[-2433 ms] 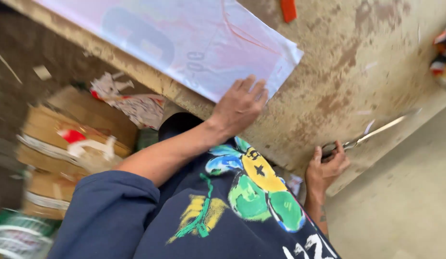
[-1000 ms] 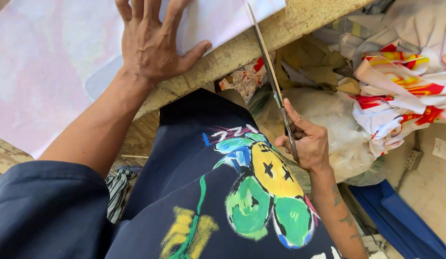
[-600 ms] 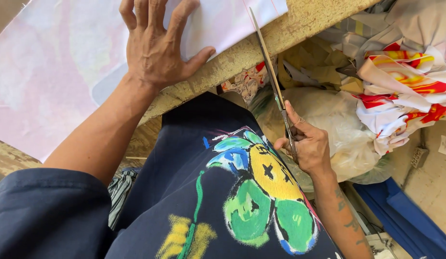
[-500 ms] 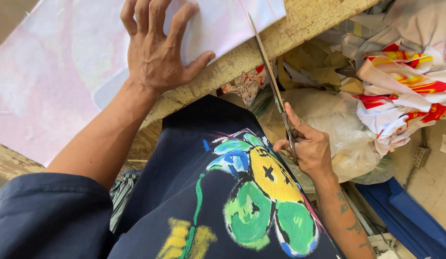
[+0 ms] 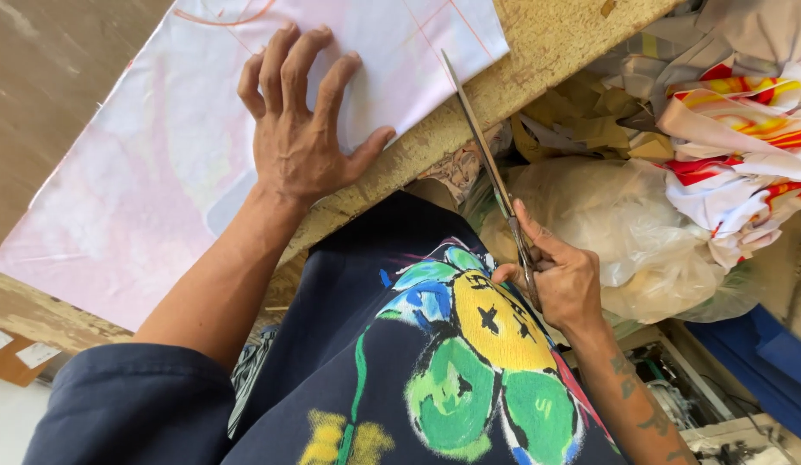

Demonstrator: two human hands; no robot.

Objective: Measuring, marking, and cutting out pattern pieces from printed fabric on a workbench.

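My left hand (image 5: 299,129) lies flat, fingers spread, on a pale pink and white sheet of fabric (image 5: 142,198) spread over a worn wooden table (image 5: 547,43). Red drawn lines cross the fabric near its far edge. My right hand (image 5: 562,280) grips the handles of long metal scissors (image 5: 485,164). The blades point up toward the fabric's right edge, with the tip at that edge. I wear a dark shirt with a bright yellow and green print (image 5: 469,370).
A heap of fabric scraps, white with red and yellow print (image 5: 745,146), lies to the right of the table. A clear plastic bag (image 5: 624,224) bulges below it. Blue surfaces (image 5: 762,353) and a cardboard box (image 5: 21,362) sit lower down.
My view swung from the table's other side. In the last second the left hand slid slightly along the fabric while the scissors stayed aimed at the fabric's edge.
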